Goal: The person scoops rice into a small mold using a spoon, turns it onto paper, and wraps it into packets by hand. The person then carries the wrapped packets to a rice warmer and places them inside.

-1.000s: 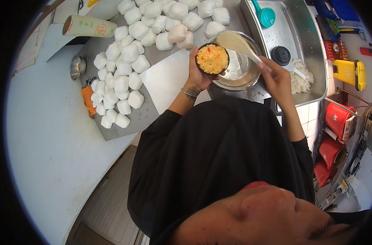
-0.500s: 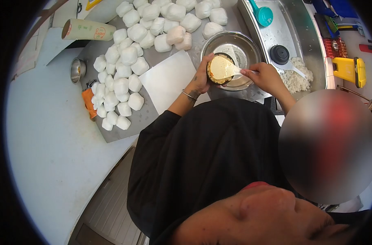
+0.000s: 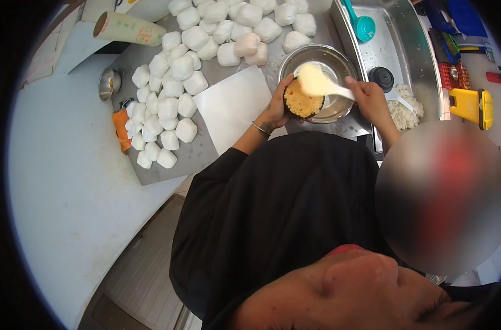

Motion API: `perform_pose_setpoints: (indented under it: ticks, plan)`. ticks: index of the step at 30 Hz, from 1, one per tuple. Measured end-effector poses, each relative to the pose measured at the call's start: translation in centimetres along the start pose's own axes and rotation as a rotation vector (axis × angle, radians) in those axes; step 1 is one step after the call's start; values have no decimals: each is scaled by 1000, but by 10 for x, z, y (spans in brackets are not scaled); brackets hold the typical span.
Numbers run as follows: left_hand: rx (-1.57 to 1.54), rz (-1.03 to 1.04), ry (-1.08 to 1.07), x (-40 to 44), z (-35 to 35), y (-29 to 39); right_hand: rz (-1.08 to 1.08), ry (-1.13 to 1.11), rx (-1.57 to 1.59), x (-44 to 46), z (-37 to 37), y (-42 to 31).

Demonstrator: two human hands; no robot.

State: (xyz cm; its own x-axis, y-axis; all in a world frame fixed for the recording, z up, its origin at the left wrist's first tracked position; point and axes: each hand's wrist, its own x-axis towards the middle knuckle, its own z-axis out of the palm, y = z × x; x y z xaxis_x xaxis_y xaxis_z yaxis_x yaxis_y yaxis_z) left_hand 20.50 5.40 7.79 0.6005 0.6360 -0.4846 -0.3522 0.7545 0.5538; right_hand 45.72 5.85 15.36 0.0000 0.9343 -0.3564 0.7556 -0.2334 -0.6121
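Note:
My left hand (image 3: 277,106) is wrapped round a small dark bowl (image 3: 286,104) filled with orange-yellow rice (image 3: 303,104). In my right hand (image 3: 369,100) is the handle of a pale rice paddle (image 3: 316,80), its blade tilted just above the rice. Under both hands stands a steel mixing bowl (image 3: 346,69), partly covered by them. A sheet of white paper (image 3: 228,107) lies to the left of my left hand.
Many white wrapped bundles (image 3: 173,88) are heaped on the steel table (image 3: 151,175). To the right, a steel tray (image 3: 385,41) holds a teal scoop (image 3: 364,27), a black round object (image 3: 381,78) and white rice (image 3: 405,110). A paper cup (image 3: 130,28) and small steel bowl (image 3: 105,82) are at left.
The paddle has lifted off the rice towards the far side, uncovering the rice's surface. My right hand has moved slightly right. The whole view has shifted a little.

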Motion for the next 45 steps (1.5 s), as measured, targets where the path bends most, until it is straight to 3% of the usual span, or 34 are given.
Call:
perform_pose_setpoints:
  ticks: [3, 6, 7, 10, 11, 14, 16, 17, 21, 24, 26, 27, 28, 30, 32, 33, 35, 37, 40, 45]
  plan:
    - [-87, 28, 11, -1, -19, -1, 50, 65, 178, -4, 2, 21]
    - [-172, 122, 98, -9, -30, -4, 45, 60, -149, -12, 15, 35]
    - [-209, 156, 126, -11, -27, -3, -12, 59, -181, -17, 23, 34]
    - [-285, 259, 141, -16, -25, -8, -510, 570, -444, -23, 56, 6]
    - [-292, 274, 126, -19, -24, -9, -555, 619, -492, -25, 63, -6]
    - [-344, 280, 120, -36, -19, -13, 181, -132, 505, -22, 120, 6]
    - [-308, 288, 173, -47, -22, -18, 411, -508, 1390, -38, 133, -50]
    - [-209, 261, 209, -57, -25, -19, 463, -624, 1563, -39, 157, -44]
    - [221, 309, 378, -78, -98, -40, 331, -744, 1736, -51, 202, -83]
    - [325, 349, 612, -117, -142, -44, 397, -619, 1685, -47, 240, -96]
    - [258, 391, 833, -148, -168, -46, 285, -320, 1557, -43, 265, -113]
    - [269, 425, 844, -161, -183, -49, 191, -164, 1389, -37, 281, -116]
    - [281, 459, 857, -172, -198, -53, 101, -16, 1215, -31, 296, -117]
    - [373, 495, 862, -190, -217, -63, -349, 285, 531, -24, 320, -118]
    - [533, 512, 845, -205, -229, -72, -555, 260, -124, -21, 332, -114]
    - [565, 542, 813, -214, -220, -70, -597, 290, -163, -24, 339, -112]
    - [930, 586, 695, -230, -214, -71, -688, 359, -243, -24, 352, -105]
    - [1286, 710, 447, -232, -223, -74, -687, 343, -232, -24, 352, -105]
    - [1567, 762, 247, -235, -217, -81, -686, 277, -206, -24, 342, -109]
    - [1707, 740, 285, -233, -224, -94, -800, 191, -177, -21, 328, -107]
